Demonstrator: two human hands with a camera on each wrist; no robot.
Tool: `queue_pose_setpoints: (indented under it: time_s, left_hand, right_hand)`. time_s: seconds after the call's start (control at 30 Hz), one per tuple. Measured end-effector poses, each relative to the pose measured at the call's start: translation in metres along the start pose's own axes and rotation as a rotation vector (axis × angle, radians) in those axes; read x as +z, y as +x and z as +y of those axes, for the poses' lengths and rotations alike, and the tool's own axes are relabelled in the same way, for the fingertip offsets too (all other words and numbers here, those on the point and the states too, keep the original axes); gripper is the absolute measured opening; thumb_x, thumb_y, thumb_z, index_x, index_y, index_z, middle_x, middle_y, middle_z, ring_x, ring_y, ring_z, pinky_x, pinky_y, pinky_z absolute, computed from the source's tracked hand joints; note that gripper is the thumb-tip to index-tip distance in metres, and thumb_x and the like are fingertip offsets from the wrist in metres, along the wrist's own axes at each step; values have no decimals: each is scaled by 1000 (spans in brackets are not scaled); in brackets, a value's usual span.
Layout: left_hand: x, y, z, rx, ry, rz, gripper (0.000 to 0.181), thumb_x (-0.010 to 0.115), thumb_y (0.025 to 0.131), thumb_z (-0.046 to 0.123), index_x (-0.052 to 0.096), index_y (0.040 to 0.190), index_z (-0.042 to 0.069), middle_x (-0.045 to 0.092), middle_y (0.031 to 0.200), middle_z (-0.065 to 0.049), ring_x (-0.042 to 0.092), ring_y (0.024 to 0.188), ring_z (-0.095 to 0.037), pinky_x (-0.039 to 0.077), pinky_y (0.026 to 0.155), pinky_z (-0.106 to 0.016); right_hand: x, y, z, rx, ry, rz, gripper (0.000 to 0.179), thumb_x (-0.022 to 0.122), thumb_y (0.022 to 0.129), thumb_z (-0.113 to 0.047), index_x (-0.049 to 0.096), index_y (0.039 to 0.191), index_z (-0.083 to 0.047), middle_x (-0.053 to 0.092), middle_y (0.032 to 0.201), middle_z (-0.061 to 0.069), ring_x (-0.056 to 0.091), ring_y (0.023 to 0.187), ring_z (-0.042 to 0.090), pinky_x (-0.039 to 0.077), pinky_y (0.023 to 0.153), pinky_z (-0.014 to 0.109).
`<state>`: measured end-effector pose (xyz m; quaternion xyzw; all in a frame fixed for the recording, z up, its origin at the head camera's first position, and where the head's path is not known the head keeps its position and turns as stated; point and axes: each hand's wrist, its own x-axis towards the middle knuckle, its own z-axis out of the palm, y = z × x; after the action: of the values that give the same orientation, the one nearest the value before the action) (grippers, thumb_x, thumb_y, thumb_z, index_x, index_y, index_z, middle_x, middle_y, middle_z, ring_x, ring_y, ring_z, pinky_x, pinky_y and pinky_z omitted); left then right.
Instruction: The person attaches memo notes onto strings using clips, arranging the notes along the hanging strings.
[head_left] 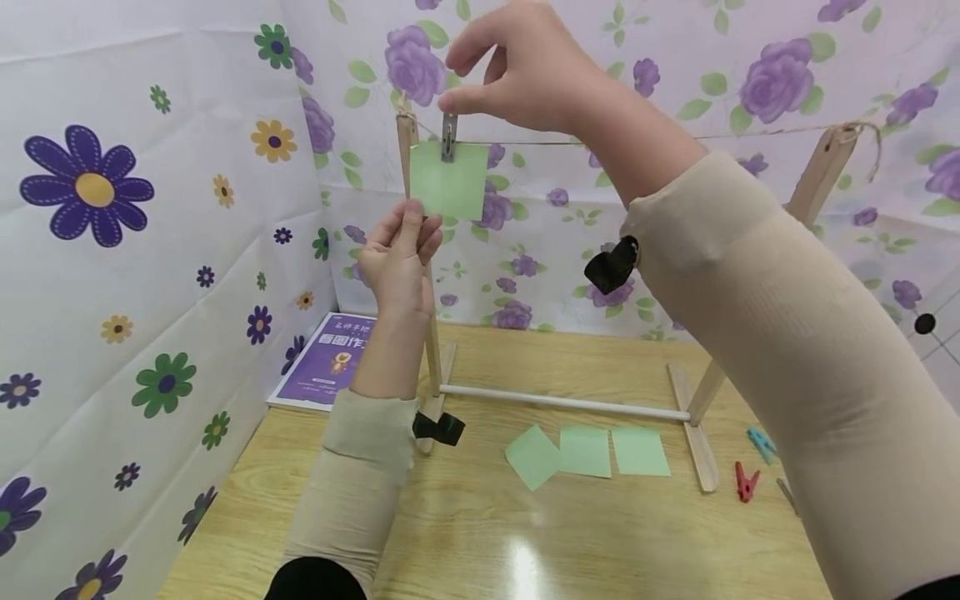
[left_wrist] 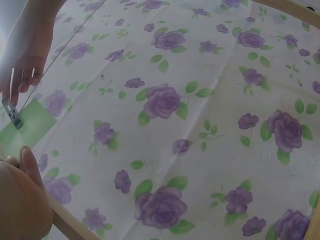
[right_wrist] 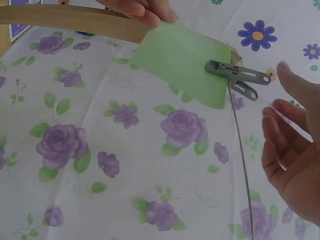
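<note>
And the left hand (head_left: 402, 257) pinches the green paper square (head_left: 467, 185) at seven o'clock, presumably steadying it, while the gray metal clothespin (head_left: 449, 143) at twelve clamps it on the string (right_wrist: 240, 142), right hand (head_left: 528, 71) empty, fingers loose above.

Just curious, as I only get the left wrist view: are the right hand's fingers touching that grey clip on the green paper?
Observer: No, the right wrist view shows a gap between the right hand and the grey clip.
Visitor: Oh! And is there more paper somewhere I can't see?
Observer: Yes, the head view shows three green sheets side by side on the table.
Visitor: Any other clips?
Observer: At least a red clip and a blue clip, lying to the right of those sheets.
</note>
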<state>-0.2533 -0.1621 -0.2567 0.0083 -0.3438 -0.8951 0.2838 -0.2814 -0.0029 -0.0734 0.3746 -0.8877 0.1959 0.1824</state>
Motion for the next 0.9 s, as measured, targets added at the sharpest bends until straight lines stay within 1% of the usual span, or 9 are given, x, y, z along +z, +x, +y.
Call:
queue_pose_setpoints:
  time_s: [0.1, 0.23, 0.4, 0.53, 0.63, 0.77, 0.8, 0.87, 0.9]
  left_hand:
    - [0, -1, -1, -22, -1, 12, 24, 79, 88, 15, 72, 103, -2, 72, 86, -14, 74, 73, -19, 64, 71, -26]
    - [-1, -3, -3, -13, 27, 22, 26, 81, 87, 20, 71, 101, 0, 72, 86, -14, 74, 71, -18, 64, 68, -27]
    - [-8, -6, -6, -6, 65, 26, 26, 83, 86, 22, 72, 96, 0, 74, 88, -14, 74, 71, -19, 64, 68, -27]
    - [-18, -9, -10, -30, 91, -12, 26, 83, 86, 20, 71, 96, -1, 74, 89, -14, 74, 72, -19, 64, 70, -28]
    - [-27, -13, -13, -67, 135, -59, 26, 82, 87, 20, 70, 98, 0, 74, 90, -12, 74, 73, -18, 64, 72, -28]
    - [-49, -22, -19, -127, 249, -143, 22, 79, 90, 20, 71, 101, 3, 74, 91, -9, 74, 77, -16, 63, 78, -28]
    - [-55, -24, -21, -146, 283, -164, 20, 79, 91, 20, 71, 100, 4, 74, 91, -8, 74, 78, -16, 63, 79, -29]
    - [-69, -31, -26, -180, 360, -210, 15, 77, 92, 18, 71, 99, 7, 74, 90, -6, 74, 81, -15, 63, 81, -30]
    - [-76, -34, -28, -201, 396, -230, 12, 76, 93, 17, 71, 99, 8, 75, 90, -6, 73, 82, -15, 62, 82, -31]
  right_hand:
    - [1, -8, 7, 6, 16, 81, 46, 69, 96, -43, 69, 130, -13, 67, 127, -2, 55, 91, 7, 50, 84, 20]
    - [0, -21, 15, -20, 59, 178, 38, 69, 97, -39, 72, 124, -11, 69, 118, -1, 54, 85, 5, 48, 79, 18]
    - [4, -44, 26, -86, 130, 269, 29, 70, 98, -30, 75, 114, -6, 69, 106, 2, 55, 84, 6, 48, 78, 17]
    - [10, -67, 34, -158, 188, 329, 20, 73, 96, -20, 76, 107, -4, 71, 102, 5, 56, 82, 5, 48, 76, 16]
    - [20, -90, 43, -268, 243, 377, 14, 75, 92, -9, 75, 103, 0, 71, 93, 8, 57, 77, 5, 51, 73, 16]
    - [42, -132, 58, -391, 335, 389, 11, 74, 89, -3, 74, 98, 3, 70, 81, 7, 58, 71, 6, 53, 70, 17]
    - [49, -144, 62, -405, 354, 379, 12, 74, 89, -5, 74, 98, 3, 70, 80, 6, 58, 70, 6, 53, 69, 16]
    - [63, -170, 70, -395, 389, 349, 14, 74, 91, -12, 75, 98, 1, 71, 81, 3, 59, 71, 7, 52, 68, 16]
    - [70, -183, 74, -388, 399, 338, 13, 74, 90, -11, 75, 98, 0, 71, 82, 2, 59, 72, 7, 52, 68, 16]
